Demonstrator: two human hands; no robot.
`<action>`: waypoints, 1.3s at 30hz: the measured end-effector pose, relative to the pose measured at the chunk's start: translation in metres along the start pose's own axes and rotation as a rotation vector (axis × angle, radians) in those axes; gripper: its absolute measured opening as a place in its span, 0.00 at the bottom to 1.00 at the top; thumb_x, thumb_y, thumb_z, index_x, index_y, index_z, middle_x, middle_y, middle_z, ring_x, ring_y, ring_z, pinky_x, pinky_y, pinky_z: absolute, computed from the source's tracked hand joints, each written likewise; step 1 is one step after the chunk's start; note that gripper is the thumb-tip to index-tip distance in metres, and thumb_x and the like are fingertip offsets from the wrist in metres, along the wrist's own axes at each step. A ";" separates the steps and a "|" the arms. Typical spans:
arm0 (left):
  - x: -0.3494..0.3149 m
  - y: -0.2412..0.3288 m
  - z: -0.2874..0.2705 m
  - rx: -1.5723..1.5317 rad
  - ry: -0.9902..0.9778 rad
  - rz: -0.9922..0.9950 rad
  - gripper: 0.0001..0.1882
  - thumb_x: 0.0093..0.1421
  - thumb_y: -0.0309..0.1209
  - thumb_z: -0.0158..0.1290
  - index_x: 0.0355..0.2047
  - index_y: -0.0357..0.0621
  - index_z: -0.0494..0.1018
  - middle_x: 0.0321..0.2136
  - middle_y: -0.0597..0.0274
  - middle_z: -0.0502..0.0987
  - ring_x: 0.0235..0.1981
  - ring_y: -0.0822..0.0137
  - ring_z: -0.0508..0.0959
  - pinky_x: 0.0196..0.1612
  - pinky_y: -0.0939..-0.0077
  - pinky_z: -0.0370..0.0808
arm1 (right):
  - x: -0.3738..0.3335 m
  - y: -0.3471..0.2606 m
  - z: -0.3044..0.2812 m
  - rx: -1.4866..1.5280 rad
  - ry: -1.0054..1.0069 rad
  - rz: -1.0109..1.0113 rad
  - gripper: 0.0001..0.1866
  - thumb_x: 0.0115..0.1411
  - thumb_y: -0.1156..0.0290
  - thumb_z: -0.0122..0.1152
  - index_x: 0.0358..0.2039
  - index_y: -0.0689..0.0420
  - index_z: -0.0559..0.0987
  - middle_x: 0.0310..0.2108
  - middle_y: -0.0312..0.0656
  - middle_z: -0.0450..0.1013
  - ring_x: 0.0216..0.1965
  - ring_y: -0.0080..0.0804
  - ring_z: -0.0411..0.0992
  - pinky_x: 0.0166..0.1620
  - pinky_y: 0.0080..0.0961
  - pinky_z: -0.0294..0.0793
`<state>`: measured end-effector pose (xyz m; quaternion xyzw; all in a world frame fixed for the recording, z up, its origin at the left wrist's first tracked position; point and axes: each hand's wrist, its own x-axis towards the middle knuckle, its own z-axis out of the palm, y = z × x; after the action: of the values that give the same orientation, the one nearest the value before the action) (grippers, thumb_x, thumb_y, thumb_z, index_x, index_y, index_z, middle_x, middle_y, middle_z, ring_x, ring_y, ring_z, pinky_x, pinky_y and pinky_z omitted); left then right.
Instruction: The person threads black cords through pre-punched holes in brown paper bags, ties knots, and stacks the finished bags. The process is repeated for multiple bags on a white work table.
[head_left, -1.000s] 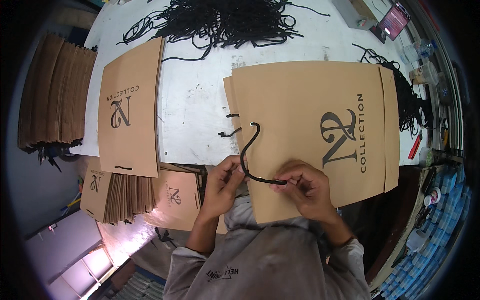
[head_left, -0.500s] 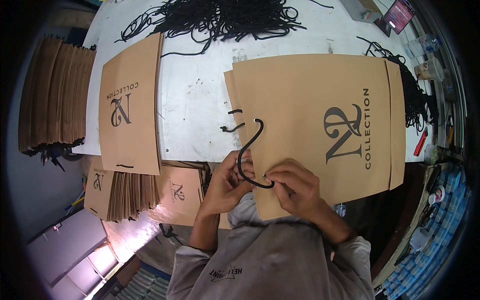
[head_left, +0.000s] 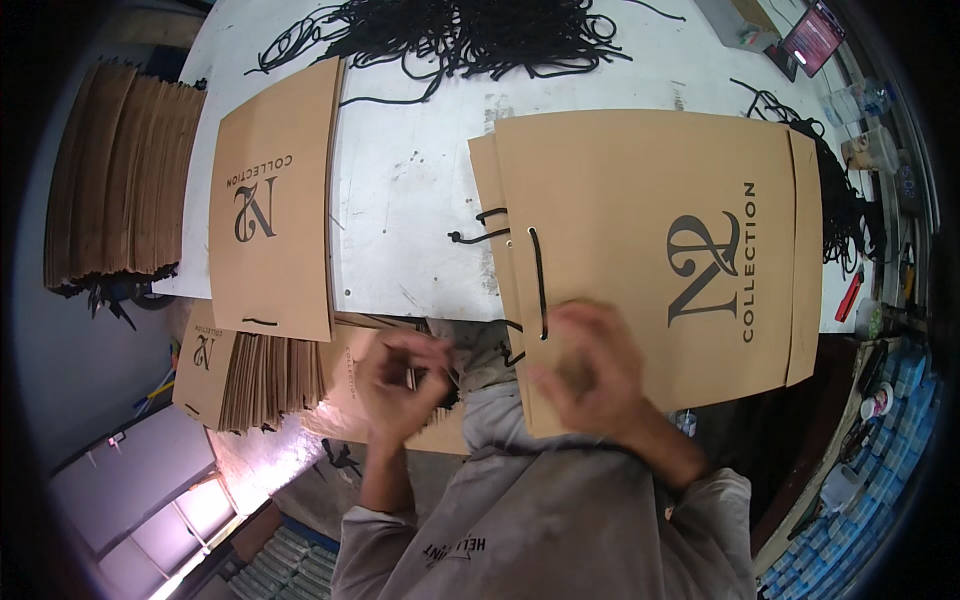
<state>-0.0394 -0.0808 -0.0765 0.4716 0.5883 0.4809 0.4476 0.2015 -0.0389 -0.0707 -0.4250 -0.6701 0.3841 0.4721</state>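
A brown paper bag with a dark printed logo lies flat on the table before me, its near end over my lap. A black cord handle runs through two holes along its left edge and lies nearly straight against the face. Knotted cord ends stick out from the layer beneath, and more cord shows at the edge lower down. My right hand is over the bag beside the lower hole. My left hand is off the bag's left edge, above the stacked bags. Motion smears the fingers of both hands.
Another brown bag lies to the left, with bundled bags below it and a tall bag stack at far left. Black cords are heaped at the back. A red cutter and a phone are at right.
The cord's loose loop has been drawn down flat between the holes. My left hand has left the bag and moved left; my right hand has come off the cord.
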 end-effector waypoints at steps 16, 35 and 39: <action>0.001 0.013 0.054 0.237 -0.058 0.160 0.13 0.58 0.14 0.62 0.40 0.40 0.72 0.32 0.59 0.79 0.31 0.73 0.78 0.34 0.82 0.75 | -0.003 0.002 0.028 -0.091 -0.036 0.099 0.09 0.59 0.83 0.62 0.41 0.66 0.81 0.35 0.46 0.74 0.34 0.39 0.75 0.38 0.33 0.76; -0.002 0.004 0.050 -0.348 -0.091 -0.167 0.04 0.67 0.21 0.57 0.39 0.32 0.77 0.39 0.48 0.81 0.39 0.65 0.81 0.36 0.75 0.80 | 0.008 0.009 0.001 0.079 -0.236 0.225 0.07 0.58 0.80 0.64 0.38 0.63 0.81 0.34 0.41 0.71 0.33 0.35 0.71 0.35 0.28 0.69; -0.011 0.012 0.031 -0.228 -0.065 0.025 0.06 0.67 0.23 0.57 0.36 0.30 0.75 0.41 0.44 0.81 0.37 0.66 0.82 0.38 0.75 0.82 | 0.015 0.013 0.017 -0.310 -0.277 -0.173 0.12 0.49 0.76 0.66 0.37 0.60 0.82 0.35 0.40 0.71 0.38 0.39 0.70 0.41 0.36 0.68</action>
<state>-0.0056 -0.0863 -0.0678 0.4403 0.5093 0.5346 0.5109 0.1849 -0.0227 -0.0827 -0.3766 -0.8135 0.2894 0.3357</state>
